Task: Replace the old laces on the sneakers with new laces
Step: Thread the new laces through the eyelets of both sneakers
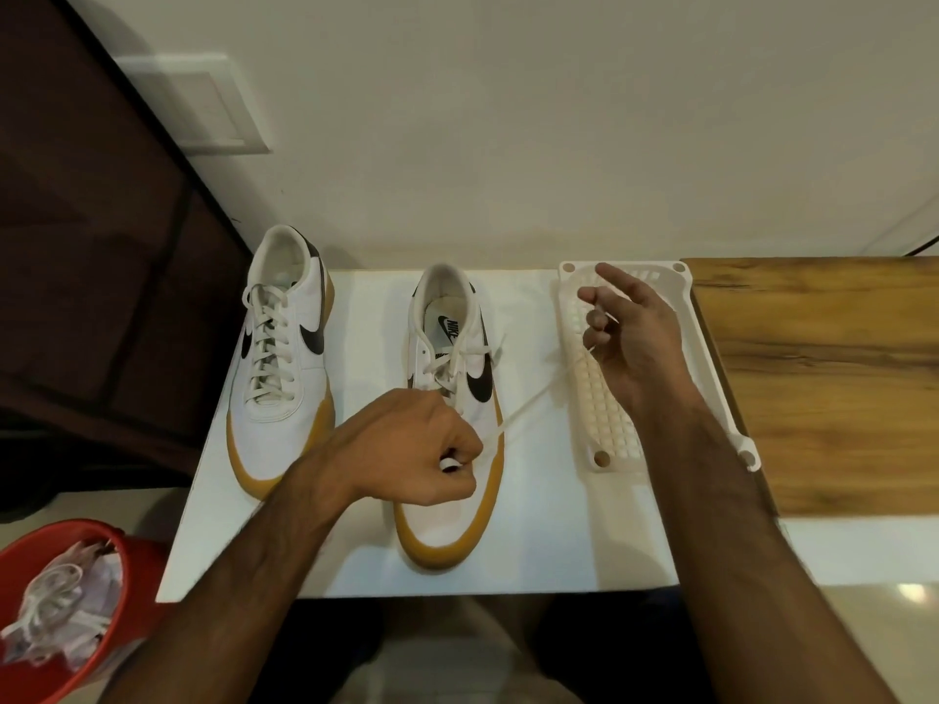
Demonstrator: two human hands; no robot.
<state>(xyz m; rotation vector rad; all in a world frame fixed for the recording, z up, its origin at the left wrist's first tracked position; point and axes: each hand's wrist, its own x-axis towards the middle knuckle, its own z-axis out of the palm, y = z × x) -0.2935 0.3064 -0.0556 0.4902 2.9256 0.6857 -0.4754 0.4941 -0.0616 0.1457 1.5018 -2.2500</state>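
White desk (533, 551) is what we've got everything laid out on, with a wood-grain top (823, 378) butting up against it on the right. Next biggest is the white plastic basket (711, 358) at the desk's right side. Then our two sneakers, toes toward us: the left sneaker (279, 378) is fully laced, the right sneaker (452, 505) only has lace through some eyelets near the middle. Down at bottom left there's a red bin (127, 561) with a lace (45, 597) and some crumpled paper in it. Our left hand (411, 449) sits over the right sneaker's toe area, fingers curled tight around one end of the white lace (523, 406). Our right hand (630, 343) is up over the basket, pinching the other end, remaining fingers spread loose.
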